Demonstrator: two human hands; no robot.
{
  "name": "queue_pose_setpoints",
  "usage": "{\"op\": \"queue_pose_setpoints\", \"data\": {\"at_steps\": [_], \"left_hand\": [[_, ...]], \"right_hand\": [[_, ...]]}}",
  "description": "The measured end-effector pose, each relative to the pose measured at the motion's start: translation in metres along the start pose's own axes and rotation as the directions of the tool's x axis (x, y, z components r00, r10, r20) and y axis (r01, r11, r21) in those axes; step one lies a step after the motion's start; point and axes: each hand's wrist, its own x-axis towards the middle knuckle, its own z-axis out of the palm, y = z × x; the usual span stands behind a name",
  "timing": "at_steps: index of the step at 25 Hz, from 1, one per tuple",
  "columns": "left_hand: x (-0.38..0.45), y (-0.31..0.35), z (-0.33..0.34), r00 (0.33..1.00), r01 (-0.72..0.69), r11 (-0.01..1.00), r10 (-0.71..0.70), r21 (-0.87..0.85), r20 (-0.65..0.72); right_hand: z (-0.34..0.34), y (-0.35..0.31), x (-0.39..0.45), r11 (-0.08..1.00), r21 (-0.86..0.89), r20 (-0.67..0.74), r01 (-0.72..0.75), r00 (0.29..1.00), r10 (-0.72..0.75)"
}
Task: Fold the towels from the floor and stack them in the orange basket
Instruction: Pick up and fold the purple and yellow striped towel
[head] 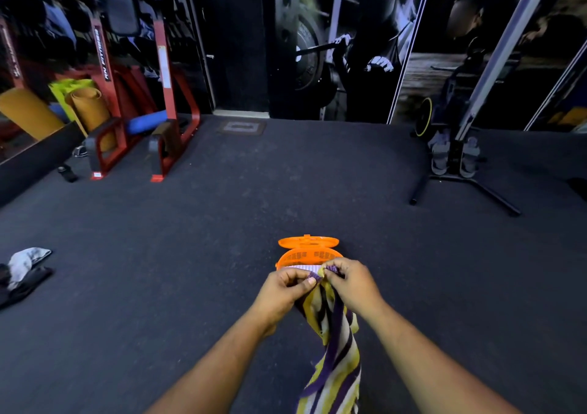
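Both hands, the left hand point(287, 289) and the right hand point(354, 285), pinch the top edge of a striped towel point(336, 353) that hangs down. Just past them at 12 o'clock sits the orange basket point(306, 256), lid up. At 10 o'clock a red rack point(165, 73) reads "RN FITNESS".

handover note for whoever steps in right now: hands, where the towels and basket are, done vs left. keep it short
Left hand: pinches the top edge of the striped towel.
Right hand: pinches the same edge right beside it; the towel hangs down unfolded between the arms.
Orange basket: on the floor just beyond the hands, lid open, a pale striped cloth already visible inside.
Grey and dark cloths: heaped on the floor, far left.
Done: apparently one cloth in the basket.
Left: fold and stack the held towel, then probably the heap on the left.
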Motion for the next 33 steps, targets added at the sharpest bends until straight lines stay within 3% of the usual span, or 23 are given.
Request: {"op": "queue_pose_setpoints", "data": {"at_steps": [3,7,9,14,21,25,28,30,33], "left_hand": [[-0.001,0.001,0.000,1.000,-0.016,1.000,0.017,0.009,-0.026],[0.005,-0.001,0.005,0.971,-0.005,0.998,-0.009,-0.061,-0.237],[0.005,-0.001,0.010,0.957,-0.022,0.996,-0.006,-0.092,-0.290],[0.004,-0.002,0.019,0.961,-0.099,0.995,0.095,-0.005,-0.259],[0.003,0.001,0.024,0.956,-0.133,0.991,0.134,0.024,-0.259],[0.001,0.010,0.025,0.969,-0.153,0.988,0.147,-0.015,-0.200],[0.006,0.015,0.017,0.960,-0.186,0.983,0.183,0.004,-0.211],[0.009,0.024,0.011,0.971,-0.202,0.979,0.197,-0.024,-0.135],[0.015,0.045,0.003,0.975,-0.220,0.974,0.220,-0.046,-0.008]], "right_hand": [[0.000,0.002,-0.003,0.998,0.059,-0.032,-0.010,0.999,0.012],[0.004,-0.005,-0.009,0.979,0.193,-0.204,-0.064,0.973,0.104],[0.008,-0.014,-0.012,0.953,0.298,-0.213,-0.059,0.969,0.127],[0.013,-0.032,-0.017,0.813,0.572,-0.110,-0.105,0.973,0.203],[0.017,-0.038,-0.020,0.826,0.557,-0.080,-0.084,0.985,0.153],[0.014,-0.051,-0.020,0.722,0.681,-0.007,-0.119,0.986,0.168],[0.007,-0.045,-0.016,0.783,0.621,-0.052,-0.030,0.996,0.079],[0.000,-0.035,-0.010,0.832,0.549,-0.113,0.081,0.993,-0.022],[-0.013,-0.028,-0.002,0.833,0.532,0.040,0.151,0.978,-0.203]]}}
